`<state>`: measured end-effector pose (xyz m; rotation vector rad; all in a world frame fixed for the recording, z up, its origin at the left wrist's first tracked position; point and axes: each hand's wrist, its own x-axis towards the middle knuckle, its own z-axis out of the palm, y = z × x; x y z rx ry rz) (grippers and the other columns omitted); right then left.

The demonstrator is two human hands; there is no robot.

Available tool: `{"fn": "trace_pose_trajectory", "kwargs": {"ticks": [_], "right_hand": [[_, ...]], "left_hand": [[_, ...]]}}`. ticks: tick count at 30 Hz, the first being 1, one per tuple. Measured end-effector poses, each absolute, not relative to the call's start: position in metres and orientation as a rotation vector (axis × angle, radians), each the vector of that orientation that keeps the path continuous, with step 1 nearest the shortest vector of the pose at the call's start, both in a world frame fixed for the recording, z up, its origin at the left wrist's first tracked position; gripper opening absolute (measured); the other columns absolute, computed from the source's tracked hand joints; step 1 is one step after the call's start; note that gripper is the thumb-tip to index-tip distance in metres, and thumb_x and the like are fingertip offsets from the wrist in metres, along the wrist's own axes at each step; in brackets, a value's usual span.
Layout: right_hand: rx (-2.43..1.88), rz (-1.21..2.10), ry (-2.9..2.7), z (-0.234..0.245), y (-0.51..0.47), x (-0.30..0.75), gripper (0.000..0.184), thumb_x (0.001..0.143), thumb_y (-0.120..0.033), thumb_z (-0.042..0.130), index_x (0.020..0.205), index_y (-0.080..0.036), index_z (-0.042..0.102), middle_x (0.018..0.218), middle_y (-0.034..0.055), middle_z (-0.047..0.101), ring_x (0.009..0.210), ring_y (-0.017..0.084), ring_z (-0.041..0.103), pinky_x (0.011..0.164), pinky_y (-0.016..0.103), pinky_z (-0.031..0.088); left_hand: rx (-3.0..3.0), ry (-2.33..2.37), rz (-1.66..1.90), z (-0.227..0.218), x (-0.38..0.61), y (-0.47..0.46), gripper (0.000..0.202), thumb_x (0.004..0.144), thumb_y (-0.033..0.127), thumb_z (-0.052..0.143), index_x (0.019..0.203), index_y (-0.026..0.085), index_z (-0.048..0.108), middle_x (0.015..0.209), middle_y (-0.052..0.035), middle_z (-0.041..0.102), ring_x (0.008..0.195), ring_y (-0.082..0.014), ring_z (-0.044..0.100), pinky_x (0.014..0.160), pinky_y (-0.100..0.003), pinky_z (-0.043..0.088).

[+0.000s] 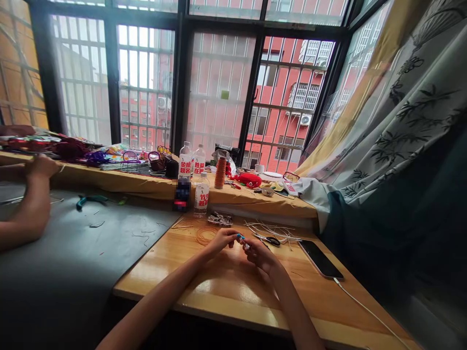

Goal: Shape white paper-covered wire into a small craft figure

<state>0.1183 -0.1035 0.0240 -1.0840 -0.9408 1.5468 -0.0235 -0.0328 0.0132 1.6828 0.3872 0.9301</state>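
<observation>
My left hand (223, 239) is closed in a pinch above the wooden table (219, 287), its fingertips meeting those of my right hand. Small bright blue spots show at the fingertips; whether they are nails or a held piece I cannot tell. My right hand (260, 253) is closed around a small silvery object (247, 246), mostly hidden by the fingers. Beside my left hand lies a coil of thin orange-brown cord (205, 236). Black-handled scissors (273, 241) rest just beyond my right hand, close to loose pale strips (272, 228).
A phone (321, 260) with a white charging cable (365, 307) lies at right. Behind are a tray of small metal parts (220, 218), a water bottle (201, 197) and a copper-coloured spool (220, 173). At left, another person's arm (31, 209) reaches over a grey mat near teal pliers (89, 200).
</observation>
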Motion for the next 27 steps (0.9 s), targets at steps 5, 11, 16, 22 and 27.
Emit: {"fn": "trace_pose_trajectory", "kwargs": {"ticks": [5,11,16,22,27], "right_hand": [[-1.065,1.560,-0.948,0.0246,-0.1041,0.1189,0.014,0.065,-0.027,0.057,0.068,-0.013,0.055,0.046,-0.0074,0.038,0.035,0.001,0.021,0.034,0.015,0.011],[-1.064,1.557,-0.974,0.0253,-0.1046,0.1187,0.013,0.064,-0.025,0.058,0.066,-0.014,0.054,0.046,-0.0079,0.037,0.035,0.001,0.019,0.034,0.016,0.012],[-1.078,1.543,-0.985,0.0244,-0.1045,0.1190,0.013,0.065,-0.026,0.057,0.067,-0.014,0.055,0.047,-0.0074,0.038,0.035,0.001,0.020,0.035,0.016,0.012],[-1.104,1.519,-0.989,0.0244,-0.1042,0.1178,0.014,0.064,-0.027,0.058,0.067,-0.014,0.055,0.047,-0.0077,0.038,0.035,0.001,0.020,0.035,0.018,0.012],[-1.113,1.493,-1.005,0.0254,-0.1063,0.1152,0.017,0.063,-0.029,0.059,0.065,-0.013,0.054,0.046,-0.0077,0.038,0.035,0.000,0.020,0.035,0.017,0.011]], "left_hand": [[1.665,0.388,0.949,0.0137,-0.0242,-0.0317,0.027,0.066,0.035,0.056,0.074,0.011,0.064,0.061,-0.0017,0.057,0.045,-0.0059,0.041,0.044,-0.019,0.031],[1.688,0.399,0.969,0.0134,-0.0244,-0.0323,0.027,0.066,0.035,0.056,0.073,0.011,0.064,0.061,-0.0021,0.058,0.046,-0.0060,0.040,0.044,-0.019,0.031],[1.703,0.409,0.990,0.0156,-0.0255,-0.0350,0.027,0.066,0.036,0.056,0.070,0.011,0.063,0.058,-0.0011,0.056,0.045,-0.0061,0.040,0.044,-0.019,0.031],[1.693,0.432,0.997,0.0141,-0.0244,-0.0353,0.025,0.064,0.037,0.058,0.065,0.012,0.056,0.055,0.0017,0.051,0.044,-0.0055,0.039,0.042,-0.018,0.030],[1.656,0.414,1.006,0.0140,-0.0223,-0.0387,0.029,0.060,0.038,0.062,0.060,0.014,0.046,0.055,0.0029,0.052,0.043,-0.0049,0.039,0.040,-0.018,0.029]]}}
